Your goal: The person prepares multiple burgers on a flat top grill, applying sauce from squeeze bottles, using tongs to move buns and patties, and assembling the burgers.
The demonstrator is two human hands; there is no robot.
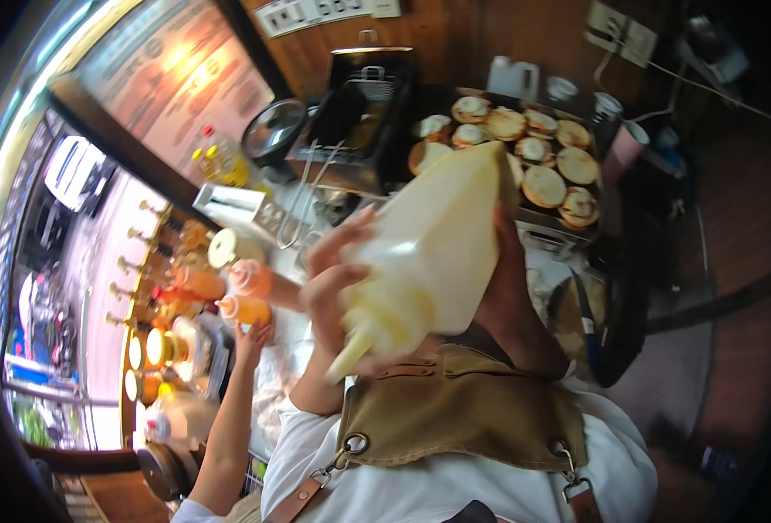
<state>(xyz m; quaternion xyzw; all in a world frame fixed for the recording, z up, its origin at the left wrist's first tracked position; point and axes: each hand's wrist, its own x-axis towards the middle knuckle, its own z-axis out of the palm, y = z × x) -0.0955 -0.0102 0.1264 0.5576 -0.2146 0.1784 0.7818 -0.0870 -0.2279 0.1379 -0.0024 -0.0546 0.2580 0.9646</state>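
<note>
A large translucent plastic squeeze bottle with pale yellow contents is tilted, its nozzle pointing down and left. My left hand grips it around the nozzle end. At the other side, my right hand holds the bottle's body near its base. Behind the bottle, a griddle bears several buns, some with toppings on them. Part of the griddle is hidden by the bottle.
Another person's hand holds an orange sauce bottle at left, beside more sauce bottles and jars. A deep fryer, wire tongs and a metal box stand beyond. A knife lies at right.
</note>
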